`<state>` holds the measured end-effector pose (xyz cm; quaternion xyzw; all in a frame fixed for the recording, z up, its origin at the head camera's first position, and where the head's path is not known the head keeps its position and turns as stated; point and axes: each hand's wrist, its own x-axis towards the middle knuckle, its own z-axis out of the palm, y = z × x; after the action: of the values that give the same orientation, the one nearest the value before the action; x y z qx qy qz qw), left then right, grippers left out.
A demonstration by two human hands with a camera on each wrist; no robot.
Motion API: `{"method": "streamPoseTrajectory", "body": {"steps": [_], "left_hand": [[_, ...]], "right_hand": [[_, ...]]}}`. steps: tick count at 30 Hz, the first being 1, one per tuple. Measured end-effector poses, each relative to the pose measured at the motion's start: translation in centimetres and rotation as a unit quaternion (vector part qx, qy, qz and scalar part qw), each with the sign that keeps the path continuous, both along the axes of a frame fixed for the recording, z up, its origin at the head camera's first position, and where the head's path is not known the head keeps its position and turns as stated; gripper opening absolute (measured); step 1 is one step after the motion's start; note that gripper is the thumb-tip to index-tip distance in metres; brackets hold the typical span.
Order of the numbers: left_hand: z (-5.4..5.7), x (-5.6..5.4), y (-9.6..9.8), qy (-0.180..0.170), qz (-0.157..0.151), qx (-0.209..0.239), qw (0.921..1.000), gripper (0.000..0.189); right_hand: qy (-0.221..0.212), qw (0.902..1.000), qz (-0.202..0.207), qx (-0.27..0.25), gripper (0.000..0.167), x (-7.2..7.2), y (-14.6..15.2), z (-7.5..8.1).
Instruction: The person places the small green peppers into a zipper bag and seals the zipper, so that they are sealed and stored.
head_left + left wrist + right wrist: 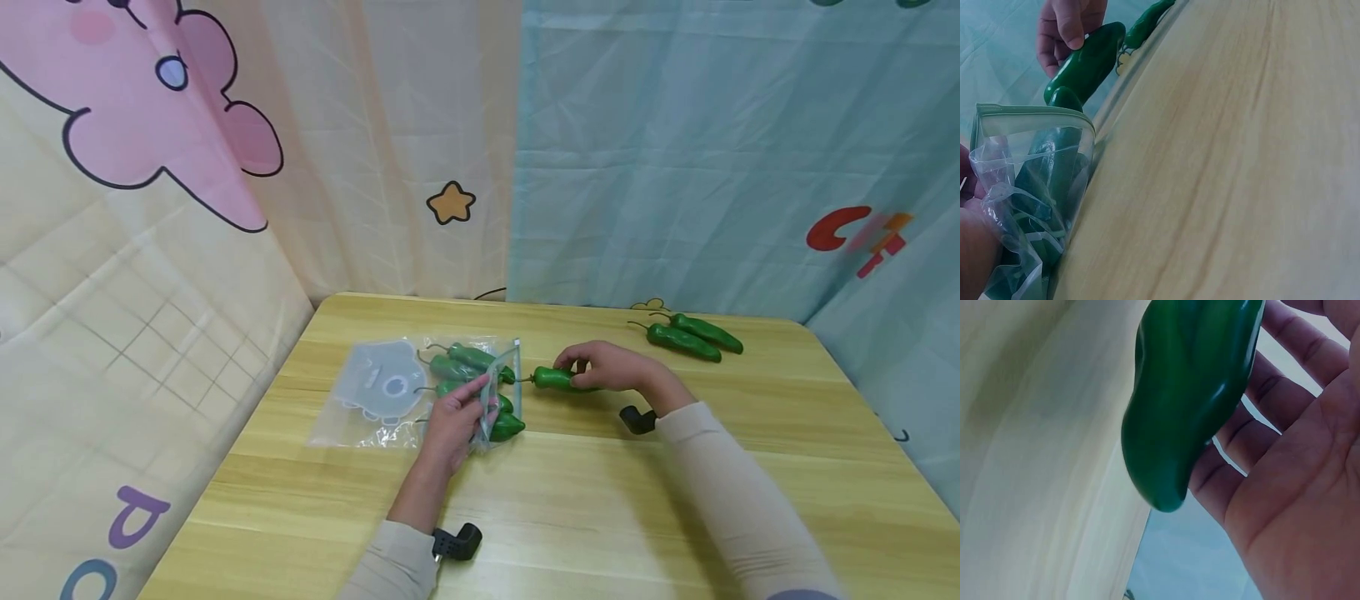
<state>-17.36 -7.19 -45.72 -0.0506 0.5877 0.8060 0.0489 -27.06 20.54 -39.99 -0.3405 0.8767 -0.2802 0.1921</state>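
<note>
A clear zip bag [408, 433] lies flat on the table with several green peppers [468, 358] inside near its mouth, which faces right. My left hand [452, 421] pinches the bag's upper layer at the mouth and lifts it, so the opening gapes. In my right hand [611, 367] is another green pepper [552, 378], gripped between thumb and fingers with its stem pointing left at the opening. The right wrist view shows this pepper [1188, 394] lying along the fingers, tip towards the palm. Inside the bag, the left hand covers part of the lower peppers.
Two more green peppers [684, 340] lie side by side at the back right of the wooden table [600, 508]. Printed curtains [637, 167] hang behind the table and on both sides. Each wrist carries a black camera mount [459, 542].
</note>
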Motion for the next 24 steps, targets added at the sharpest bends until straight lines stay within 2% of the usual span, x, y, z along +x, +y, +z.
{"method": "streamPoseTrajectory", "body": {"steps": [9,24], "left_hand": [[0.1,0.1,0.0,-0.003,0.002,0.004,1.0,0.048],[0.1,0.0,0.0,-0.001,0.006,0.008,0.9999,0.048]], "right_hand": [[0.036,0.9993,-0.012,-0.002,0.031,0.5,-2.2,-1.5],[0.124,0.9922,0.01,-0.009,0.031,0.9,-5.8,-3.3]]}}
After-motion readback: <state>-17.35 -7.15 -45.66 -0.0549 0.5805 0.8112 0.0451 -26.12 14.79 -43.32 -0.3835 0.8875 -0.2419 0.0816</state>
